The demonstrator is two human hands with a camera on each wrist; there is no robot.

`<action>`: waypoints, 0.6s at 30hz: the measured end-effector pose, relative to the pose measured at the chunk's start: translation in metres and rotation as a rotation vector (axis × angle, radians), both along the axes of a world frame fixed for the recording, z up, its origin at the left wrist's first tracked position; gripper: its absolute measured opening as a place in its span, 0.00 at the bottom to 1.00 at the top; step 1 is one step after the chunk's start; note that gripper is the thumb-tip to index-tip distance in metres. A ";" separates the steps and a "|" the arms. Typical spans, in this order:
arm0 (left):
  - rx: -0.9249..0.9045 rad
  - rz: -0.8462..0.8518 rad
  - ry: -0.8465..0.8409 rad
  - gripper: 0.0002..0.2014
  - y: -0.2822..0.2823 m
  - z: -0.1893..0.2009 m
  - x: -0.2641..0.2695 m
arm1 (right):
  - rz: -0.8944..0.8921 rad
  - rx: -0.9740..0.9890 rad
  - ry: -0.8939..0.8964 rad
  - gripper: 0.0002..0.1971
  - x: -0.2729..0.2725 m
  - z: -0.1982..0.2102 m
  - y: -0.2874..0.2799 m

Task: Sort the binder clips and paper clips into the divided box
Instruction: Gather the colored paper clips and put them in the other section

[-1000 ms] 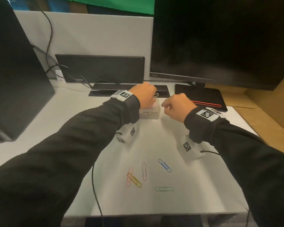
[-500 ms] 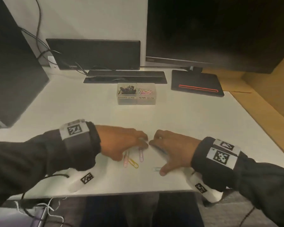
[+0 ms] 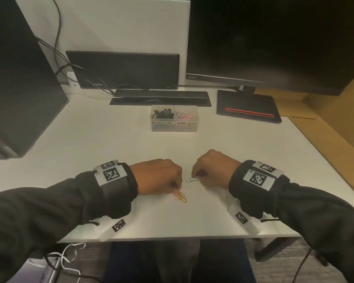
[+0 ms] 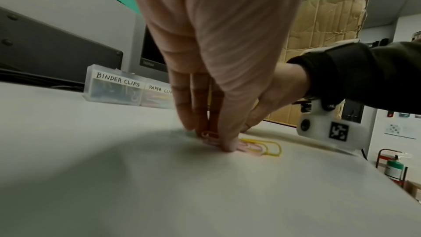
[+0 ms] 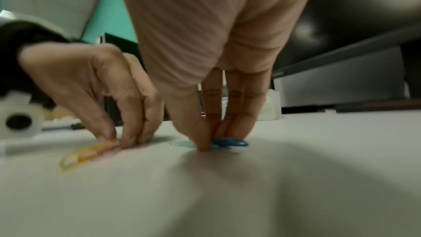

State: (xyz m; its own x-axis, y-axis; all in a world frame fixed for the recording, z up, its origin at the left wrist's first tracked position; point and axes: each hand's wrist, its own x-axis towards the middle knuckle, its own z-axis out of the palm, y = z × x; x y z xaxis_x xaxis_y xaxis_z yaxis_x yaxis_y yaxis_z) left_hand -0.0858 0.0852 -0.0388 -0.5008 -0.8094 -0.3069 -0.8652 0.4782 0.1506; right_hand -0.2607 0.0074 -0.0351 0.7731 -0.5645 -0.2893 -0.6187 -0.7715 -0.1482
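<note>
The clear divided box [image 3: 174, 127] stands mid-table, with black binder clips behind its "BINDER CLIPS" label and coloured paper clips behind "PAPER CLIPS"; the box [image 4: 114, 89] also shows in the left wrist view. My left hand [image 3: 177, 186] pinches a pink paper clip [image 4: 208, 135] against the table, beside a yellow paper clip [image 4: 271, 148] that overlaps another pink one. My right hand [image 5: 212, 141] pinches a blue paper clip [image 5: 232, 141] on the table. A pale green paper clip [image 3: 193, 179] lies at its thumb tip. Both hands are close together near the front edge.
A black keyboard [image 3: 159, 97] lies behind the box and a monitor base [image 3: 247, 107] sits at the back right. A dark computer case [image 3: 18, 88] stands at the left. Cables [image 3: 70, 260] hang below the front edge. Cardboard [image 3: 339, 111] borders the right side.
A second ago both hands were up at the box. They came back to the loose clips near the front edge, first lying flat over them, and now pinch them with bunched fingers.
</note>
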 end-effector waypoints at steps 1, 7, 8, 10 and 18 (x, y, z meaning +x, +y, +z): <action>0.007 0.013 -0.010 0.10 -0.001 -0.001 0.000 | 0.010 -0.021 0.026 0.13 0.001 -0.001 -0.001; 0.105 0.060 -0.047 0.02 -0.006 -0.002 -0.001 | 0.099 -0.124 0.132 0.14 0.009 -0.004 -0.003; 0.106 0.063 -0.053 0.03 -0.006 -0.001 -0.001 | 0.095 -0.126 0.136 0.12 0.011 -0.005 -0.005; 0.090 0.058 -0.064 0.06 -0.006 -0.001 -0.001 | 0.042 -0.121 0.112 0.08 0.014 -0.004 -0.010; 0.060 0.101 0.075 0.06 0.003 -0.005 0.006 | -0.269 -0.213 -0.377 0.12 0.058 0.042 -0.086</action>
